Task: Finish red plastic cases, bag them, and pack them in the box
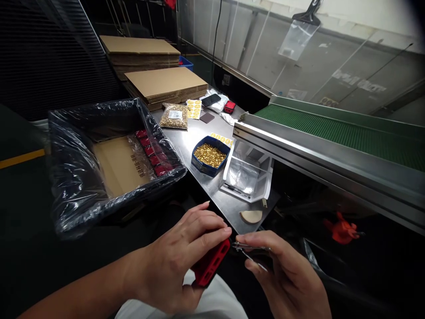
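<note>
My left hand is closed around a red and black rectangular casing with slots along its edge, held over my lap. Between the thumb and fingers of my right hand is a nail clipper, its lever raised at an angle. The clipper's tip is close to the casing's upper corner; whether they touch I cannot tell. My left palm and fingers hide most of the casing's top face. Beyond my hands, a blue tray holds many small gold-coloured metal pieces.
At left stands a plastic-lined bin with several red packs. A metal table carries a white divided tray, a bag of gold pieces, a phone and cardboard stacks. A green conveyor belt runs along the right.
</note>
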A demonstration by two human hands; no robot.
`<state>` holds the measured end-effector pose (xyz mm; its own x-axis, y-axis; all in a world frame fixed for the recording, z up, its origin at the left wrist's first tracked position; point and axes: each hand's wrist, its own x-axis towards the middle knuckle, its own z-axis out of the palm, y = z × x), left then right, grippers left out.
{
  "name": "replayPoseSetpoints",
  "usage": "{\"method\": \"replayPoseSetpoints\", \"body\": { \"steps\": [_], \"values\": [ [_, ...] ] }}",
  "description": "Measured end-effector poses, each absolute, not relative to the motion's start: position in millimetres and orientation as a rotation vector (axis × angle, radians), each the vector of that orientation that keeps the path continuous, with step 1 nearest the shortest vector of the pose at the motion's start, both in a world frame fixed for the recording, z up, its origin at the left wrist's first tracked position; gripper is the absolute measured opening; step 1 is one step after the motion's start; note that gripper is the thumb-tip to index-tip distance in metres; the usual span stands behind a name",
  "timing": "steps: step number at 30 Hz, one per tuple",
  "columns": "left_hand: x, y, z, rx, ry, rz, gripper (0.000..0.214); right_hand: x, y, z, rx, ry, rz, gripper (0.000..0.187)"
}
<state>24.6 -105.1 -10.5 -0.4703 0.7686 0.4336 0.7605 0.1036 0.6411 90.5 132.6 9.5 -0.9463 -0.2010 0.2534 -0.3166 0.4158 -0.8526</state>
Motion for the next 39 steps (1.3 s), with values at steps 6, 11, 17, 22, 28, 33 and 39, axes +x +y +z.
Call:
{"method": "replayPoseSetpoints", "body": {
  "steps": [6, 11, 17, 22, 28, 33, 39],
  "values": [
    [24, -105, -8, 1.603, 2.274, 1.358, 0.084, 86, 136, 12, 0.543, -2.586, 1.536, 0.033],
    [23, -103, -8, 1.595, 2.236, 1.371, 0.082, 83, 134, 13, 0.562, -2.594, 1.462, 0.028],
    [22, -103, -5, 1.54, 2.204, 1.391, 0.087, 94, 133, 5, 0.191, -2.421, 1.618, 0.024],
    [20, -107, -17, 1.358, 2.146, 1.416, 0.09, 88, 135, -32, -0.236, -2.305, 1.767, 0.032],
    [27, -120, -85, 0.789, 1.937, 1.486, 0.086, 76, 155, -142, -0.527, -2.338, 1.59, 0.036],
    [42, -136, -139, 0.432, 1.879, 1.521, 0.067, 94, 175, -202, -0.586, -2.489, 1.264, 0.034],
    [53, -145, -149, 0.363, 2.071, 1.457, 0.062, 111, 186, -221, -0.582, -2.566, 0.962, 0.03]
  ]
}}
